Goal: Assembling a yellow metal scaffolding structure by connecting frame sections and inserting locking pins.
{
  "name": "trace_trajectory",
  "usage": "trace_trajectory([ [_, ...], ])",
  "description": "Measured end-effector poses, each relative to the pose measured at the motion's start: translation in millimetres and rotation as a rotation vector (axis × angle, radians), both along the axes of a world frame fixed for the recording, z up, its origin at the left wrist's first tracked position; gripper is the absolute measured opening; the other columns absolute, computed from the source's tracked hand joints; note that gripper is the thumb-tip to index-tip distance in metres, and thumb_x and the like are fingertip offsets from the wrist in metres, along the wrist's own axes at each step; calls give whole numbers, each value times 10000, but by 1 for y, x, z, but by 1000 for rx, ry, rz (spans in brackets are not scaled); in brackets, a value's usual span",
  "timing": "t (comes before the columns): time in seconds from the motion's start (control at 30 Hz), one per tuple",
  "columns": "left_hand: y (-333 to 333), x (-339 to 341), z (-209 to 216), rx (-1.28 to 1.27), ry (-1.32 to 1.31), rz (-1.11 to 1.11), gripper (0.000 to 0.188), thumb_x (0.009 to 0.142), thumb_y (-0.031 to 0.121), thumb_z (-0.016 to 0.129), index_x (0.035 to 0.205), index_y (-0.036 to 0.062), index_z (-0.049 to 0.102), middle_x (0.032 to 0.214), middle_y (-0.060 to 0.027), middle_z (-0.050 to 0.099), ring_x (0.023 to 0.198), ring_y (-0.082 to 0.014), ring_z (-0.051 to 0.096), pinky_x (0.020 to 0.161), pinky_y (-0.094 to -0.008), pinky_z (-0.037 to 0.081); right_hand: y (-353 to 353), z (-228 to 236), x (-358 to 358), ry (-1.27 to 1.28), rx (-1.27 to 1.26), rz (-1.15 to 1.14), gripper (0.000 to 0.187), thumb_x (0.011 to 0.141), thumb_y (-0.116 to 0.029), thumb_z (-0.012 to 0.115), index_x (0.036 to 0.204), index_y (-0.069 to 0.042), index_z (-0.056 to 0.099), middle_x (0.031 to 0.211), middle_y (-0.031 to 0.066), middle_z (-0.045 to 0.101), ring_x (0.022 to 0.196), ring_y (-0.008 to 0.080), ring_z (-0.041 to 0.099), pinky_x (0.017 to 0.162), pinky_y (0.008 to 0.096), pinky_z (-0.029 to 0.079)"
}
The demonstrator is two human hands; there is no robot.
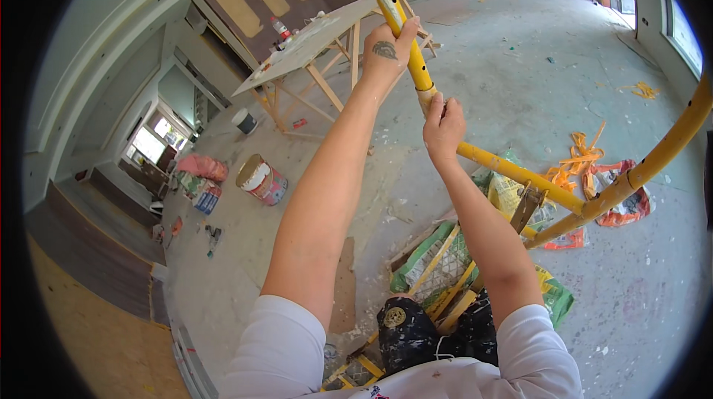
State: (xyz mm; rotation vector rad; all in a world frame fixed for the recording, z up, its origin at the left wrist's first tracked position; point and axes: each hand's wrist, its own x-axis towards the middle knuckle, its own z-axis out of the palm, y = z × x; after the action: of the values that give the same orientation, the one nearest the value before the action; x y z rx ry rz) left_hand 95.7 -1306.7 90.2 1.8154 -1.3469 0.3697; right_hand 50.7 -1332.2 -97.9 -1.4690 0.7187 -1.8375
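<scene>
A yellow scaffold tube (405, 24) with small holes and white paint smears rises from the middle toward the top of the view. My left hand (388, 48), with a dark mark on its back, is wrapped around this tube. Lower down, my right hand (444, 128) is closed around the pole at the joint where the upper tube meets the lower yellow scaffold frame (512, 171). Part of the joint is hidden behind its fingers. The frame runs on to a thicker curved tube (653, 154) at the right.
Below me is a paint-splashed yellow scaffold platform (438, 280) with green and yellow bags around it. A trestle table (312, 46) stands ahead on the left. Paint buckets (261, 180), red-and-white bags (624, 195) and orange strapping (575, 158) lie on the dusty floor.
</scene>
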Motion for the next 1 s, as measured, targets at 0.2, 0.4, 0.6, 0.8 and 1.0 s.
trace_trajectory([
  [0.2, -2, 13, -4, 25, 8, 8, 591, 958, 528, 565, 897, -45, 698, 742, -171, 685, 703, -301, 678, 683, -395, 515, 15, 4, 6, 8, 118, -29, 386, 1027, -280, 508, 752, -9, 504, 776, 178, 544, 694, 407, 530, 623, 472, 399],
  [0.4, -3, 16, -8, -60, -43, -40, 575, 975, 503, 581, 831, -49, 657, 691, -96, 619, 643, -173, 601, 614, -327, 485, 3, -1, 17, -8, 48, -157, 281, 982, -225, 529, 755, -60, 526, 789, 124, 548, 738, 341, 534, 684, 456, 347],
  [0.6, -1, 20, -10, -47, 11, -78, 534, 989, 459, 577, 874, -55, 660, 691, -123, 627, 646, -220, 620, 651, -362, 497, -11, -12, 17, -21, -146, -128, 196, 952, -161, 546, 791, -55, 511, 812, 141, 526, 780, 348, 515, 707, 449, 338],
  [0.8, -7, 32, -9, -45, -75, -115, 621, 979, 551, 552, 895, -51, 679, 714, -126, 634, 669, -217, 610, 657, -361, 483, -27, -15, 11, -40, -319, -103, 157, 916, -122, 592, 802, -57, 506, 836, 133, 521, 809, 331, 507, 727, 443, 337],
  [1.0, 0, 26, -2, -3, -41, -101, 628, 970, 560, 546, 872, -48, 673, 695, -137, 646, 678, -248, 646, 675, -363, 504, -33, -16, 3, 30, -434, -123, 153, 919, -148, 606, 830, -58, 520, 890, 127, 537, 839, 324, 506, 757, 440, 341],
])
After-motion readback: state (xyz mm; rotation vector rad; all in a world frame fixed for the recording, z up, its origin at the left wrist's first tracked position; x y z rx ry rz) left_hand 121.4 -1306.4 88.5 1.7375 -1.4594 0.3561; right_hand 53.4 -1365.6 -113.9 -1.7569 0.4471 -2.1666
